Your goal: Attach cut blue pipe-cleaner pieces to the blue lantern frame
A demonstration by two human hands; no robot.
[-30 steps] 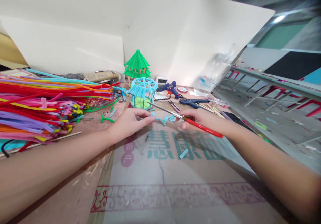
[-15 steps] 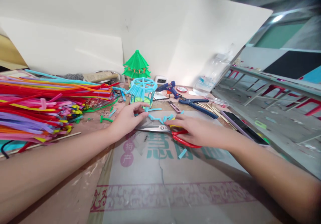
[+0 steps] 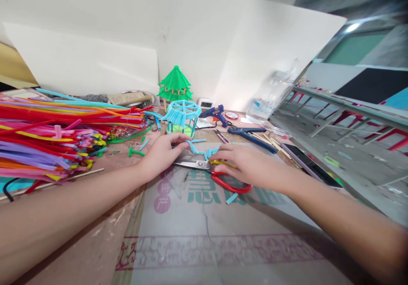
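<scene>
Printed sheeting [image 3: 178,219] covers part of the table [image 3: 92,259]. Left hand [image 3: 164,152] pinches one end of a bent blue strip [image 3: 193,148] before the blue model [image 3: 181,111]; right hand [image 3: 247,162], grip unclear, is at its other end, over scissors [image 3: 204,164].

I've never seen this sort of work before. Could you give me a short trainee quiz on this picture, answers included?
1. True or false: the scissors lie nearer the camera than the blue openwork model.
2. Which lies nearest the white digital display: A) pliers, B) glue gun, C) scissors?
3. Fill in: the bent strip just beyond the scissors is light ____.

Key: 1 true; 2 B; 3 blue.
</scene>
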